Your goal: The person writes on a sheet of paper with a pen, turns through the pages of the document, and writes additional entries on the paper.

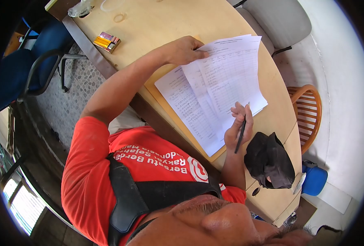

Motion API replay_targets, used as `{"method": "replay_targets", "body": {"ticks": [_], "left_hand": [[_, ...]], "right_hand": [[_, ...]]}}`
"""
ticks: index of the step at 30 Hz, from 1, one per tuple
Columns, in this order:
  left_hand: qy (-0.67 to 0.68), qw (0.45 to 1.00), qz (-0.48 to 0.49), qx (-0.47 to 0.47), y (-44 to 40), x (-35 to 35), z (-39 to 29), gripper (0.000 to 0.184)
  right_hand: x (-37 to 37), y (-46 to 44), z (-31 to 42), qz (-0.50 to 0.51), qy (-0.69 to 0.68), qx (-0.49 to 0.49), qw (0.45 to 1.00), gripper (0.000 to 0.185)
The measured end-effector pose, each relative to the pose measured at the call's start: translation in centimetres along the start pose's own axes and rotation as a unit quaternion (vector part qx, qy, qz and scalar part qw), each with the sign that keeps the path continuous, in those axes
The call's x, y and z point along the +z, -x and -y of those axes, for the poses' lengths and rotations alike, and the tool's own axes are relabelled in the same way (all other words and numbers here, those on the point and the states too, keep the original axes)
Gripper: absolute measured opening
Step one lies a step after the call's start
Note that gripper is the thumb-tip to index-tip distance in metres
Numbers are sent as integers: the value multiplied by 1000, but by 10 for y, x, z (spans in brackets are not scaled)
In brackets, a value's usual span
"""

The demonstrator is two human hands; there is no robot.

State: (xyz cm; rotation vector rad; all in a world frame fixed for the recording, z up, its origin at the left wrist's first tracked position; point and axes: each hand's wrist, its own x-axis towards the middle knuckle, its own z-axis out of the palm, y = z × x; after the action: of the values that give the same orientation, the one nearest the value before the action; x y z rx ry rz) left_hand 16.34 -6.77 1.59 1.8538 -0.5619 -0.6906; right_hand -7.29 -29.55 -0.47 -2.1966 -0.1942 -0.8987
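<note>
My left hand (187, 50) is closed on the upper left edge of a printed sheet of paper (235, 74), with its fingers partly hidden. The sheet carries a ruled table with rows of writing. It overlaps another sheet (186, 104) on a yellow-brown envelope or folder (161, 92). At the lower right of the papers is my right hand (238, 127), its fingers curled round a black pen (241, 133). Those fingertips lie over the sheet's lower part; whether they touch it I cannot tell. A black cloth item, perhaps a cap (270, 160), lies to the right of that hand.
A small box with a yellow lighter (106, 42) sits near the left edge of the wooden table (149, 24). Clear plastic (80, 8) lies at the top left corner. Around the table stand a blue chair (51, 45), a grey chair (278, 20) and a wooden chair (307, 117).
</note>
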Motion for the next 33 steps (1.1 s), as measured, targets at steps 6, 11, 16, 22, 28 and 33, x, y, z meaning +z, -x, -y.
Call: {"method": "replay_targets", "body": {"ticks": [6,11,16,22,28,33], "left_hand": [[30,999,16,-4,21,-6,-7,41],[5,1000,27,-9,47,-12,-12,42],[25,1000,9,2,68,-9,11,39],[75,997,28,18,88,-5,21,37],[-62,997,-36,22,97,1,14,41],[-290,941,-175,31,121,2,-4,84]], "right_hand": [[-8,-3,4,-7,-46,14,999,38],[-11,-11,4,-13,7,66,998,34],[-14,-19,-3,-3,53,90,994,35],[-23,-35,-14,40,118,140,982,50],[-19,-57,-14,112,143,123,976,57],[-3,-81,-25,151,165,102,969,58]]}}
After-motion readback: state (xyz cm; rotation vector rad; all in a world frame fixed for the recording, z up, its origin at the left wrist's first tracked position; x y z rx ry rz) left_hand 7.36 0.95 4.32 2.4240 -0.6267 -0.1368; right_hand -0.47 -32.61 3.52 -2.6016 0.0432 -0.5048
